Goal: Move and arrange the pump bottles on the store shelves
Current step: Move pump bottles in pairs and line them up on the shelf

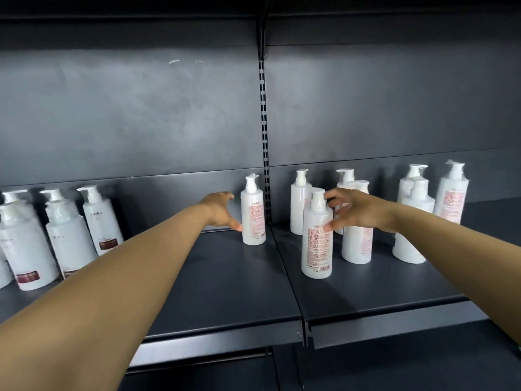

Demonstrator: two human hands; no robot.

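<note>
Your left hand reaches to the lone pump bottle beside the shelf upright, fingers spread wide, thumb tip at its lower side, nothing gripped yet. Your right hand cups loosely around the front bottle, fingertips touching its shoulder but not closed round it, likely so you can shift both at once. The bottles are white and slim, standing upright with red-printed back labels facing you. More stand behind and beyond your right hand; a neater group sits outside your left forearm.
</note>
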